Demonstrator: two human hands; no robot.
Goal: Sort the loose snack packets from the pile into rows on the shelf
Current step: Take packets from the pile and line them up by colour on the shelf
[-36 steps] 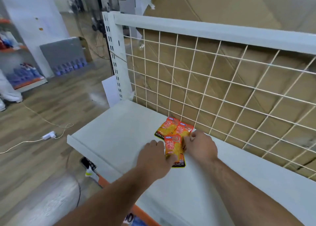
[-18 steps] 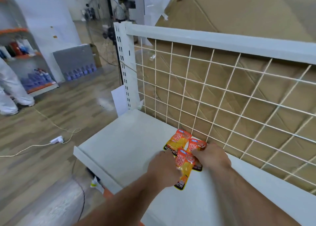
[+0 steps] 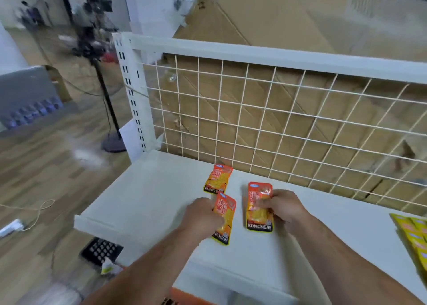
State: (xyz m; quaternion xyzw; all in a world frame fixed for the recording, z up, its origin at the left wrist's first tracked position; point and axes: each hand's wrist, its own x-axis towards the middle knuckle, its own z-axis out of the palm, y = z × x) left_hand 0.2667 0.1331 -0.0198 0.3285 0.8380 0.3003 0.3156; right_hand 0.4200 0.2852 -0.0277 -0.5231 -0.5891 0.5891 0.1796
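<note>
You have bare shelf [image 3: 143,196] open left and in front of the orange packets [image 3: 218,179], but the wire grid [image 3: 277,124] walls off the back, the slotted post [image 3: 134,97] blocks the rear-left corner, and yellow packets [image 3: 413,235] crowd the far right.

The far packet [image 3: 218,179] was orange-red at its top and yellow in the middle, with a black band of white KONCHEW lettering at its foot; the near left packet [image 3: 225,214] and the right packet [image 3: 258,206] bore the same pattern; the shelf [image 3: 150,200] was plain white; the wire grid [image 3: 277,120] was white, in square mesh; the cardboard [image 3: 265,20] beyond was brown; the stacked packets [image 3: 413,233] at the right edge were yellow; the floor [image 3: 46,161] showed brown wood grain.
</note>
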